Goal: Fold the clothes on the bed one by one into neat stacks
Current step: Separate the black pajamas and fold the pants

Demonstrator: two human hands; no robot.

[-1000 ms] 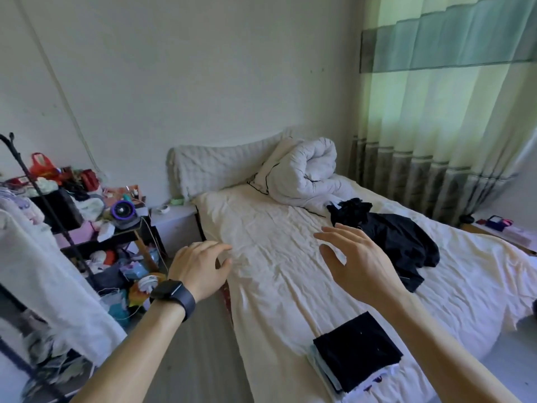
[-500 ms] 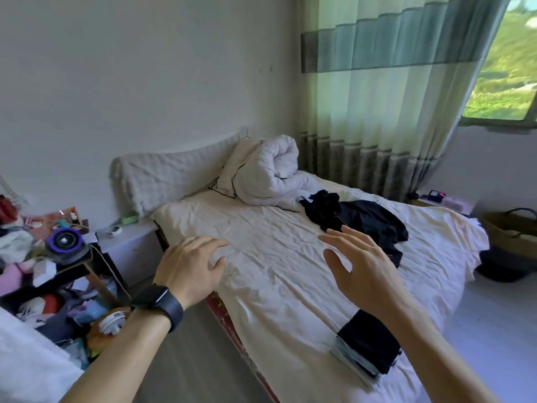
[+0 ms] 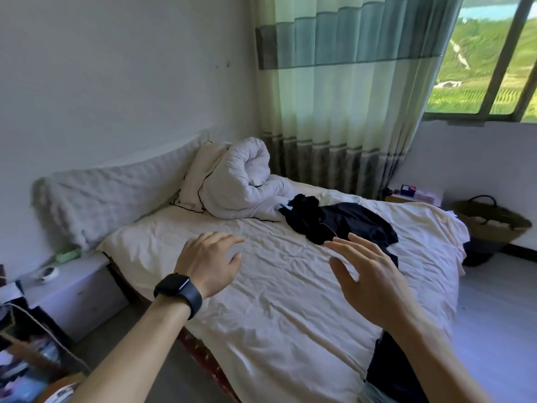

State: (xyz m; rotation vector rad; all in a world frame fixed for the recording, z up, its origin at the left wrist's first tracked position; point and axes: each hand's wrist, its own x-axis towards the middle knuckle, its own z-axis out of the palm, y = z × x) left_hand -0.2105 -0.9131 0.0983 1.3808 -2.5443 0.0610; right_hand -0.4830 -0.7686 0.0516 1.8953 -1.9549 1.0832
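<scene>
A crumpled pile of black clothes (image 3: 340,221) lies on the cream sheet of the bed (image 3: 276,309), towards its far right side. A folded stack with a black garment on top (image 3: 392,373) sits at the bed's near right corner, partly hidden by my right forearm. My left hand (image 3: 210,261), with a black watch on the wrist, hovers over the sheet with fingers relaxed and holds nothing. My right hand (image 3: 369,274) is raised just in front of the black pile, fingers spread and straight, empty.
A rolled white duvet (image 3: 238,181) and a long pillow (image 3: 116,193) lie at the head of the bed. A white bedside cabinet (image 3: 69,286) stands left, clutter below it. A woven basket (image 3: 491,222) stands on the floor at right, under the window and curtain (image 3: 334,97).
The view has swung right, bringing the window and basket into sight. Both hands have stayed raised and empty, moving forward over the bed towards the black pile.
</scene>
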